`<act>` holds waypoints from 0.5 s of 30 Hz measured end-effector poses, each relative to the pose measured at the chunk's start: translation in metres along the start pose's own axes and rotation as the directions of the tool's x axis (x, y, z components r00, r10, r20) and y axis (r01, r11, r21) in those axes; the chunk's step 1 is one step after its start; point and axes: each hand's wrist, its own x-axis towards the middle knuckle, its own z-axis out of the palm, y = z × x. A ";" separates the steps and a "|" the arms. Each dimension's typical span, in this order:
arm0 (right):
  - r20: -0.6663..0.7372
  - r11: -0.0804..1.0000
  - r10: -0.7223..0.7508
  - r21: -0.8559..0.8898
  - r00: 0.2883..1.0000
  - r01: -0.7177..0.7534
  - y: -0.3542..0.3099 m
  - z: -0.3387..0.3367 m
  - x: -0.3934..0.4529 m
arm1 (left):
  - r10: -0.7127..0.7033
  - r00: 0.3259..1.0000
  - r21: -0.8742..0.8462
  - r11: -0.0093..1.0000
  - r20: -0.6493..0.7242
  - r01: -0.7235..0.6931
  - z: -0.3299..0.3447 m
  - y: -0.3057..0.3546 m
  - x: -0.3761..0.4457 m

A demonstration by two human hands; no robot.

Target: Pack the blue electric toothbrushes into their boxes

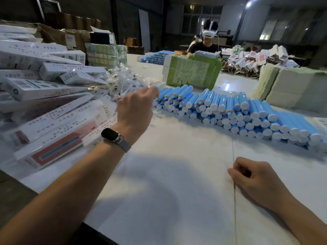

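I see my left hand (136, 105) curled, fingertips hidden, grip unclear, beside blue toothbrushes (230, 110); right hand (251, 177) curled, resting on desk (177, 174), holding nothing

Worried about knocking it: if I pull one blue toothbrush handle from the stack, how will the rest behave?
The blue toothbrush handles are round cylinders stacked on their sides, so neighbours probably roll. They look smooth, likely slippery. The white table seems slick too.

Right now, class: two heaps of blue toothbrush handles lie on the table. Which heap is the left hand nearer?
The near heap of blue handles, stacked across the table's middle. The left hand is beside its left end; the far heap lies near the seated person.
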 end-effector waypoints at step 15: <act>0.001 0.991 0.114 -0.073 0.993 -0.114 -0.005 0.001 0.000 | 0.236 0.950 -0.384 0.873 -0.205 -0.300 0.024 0.094 0.008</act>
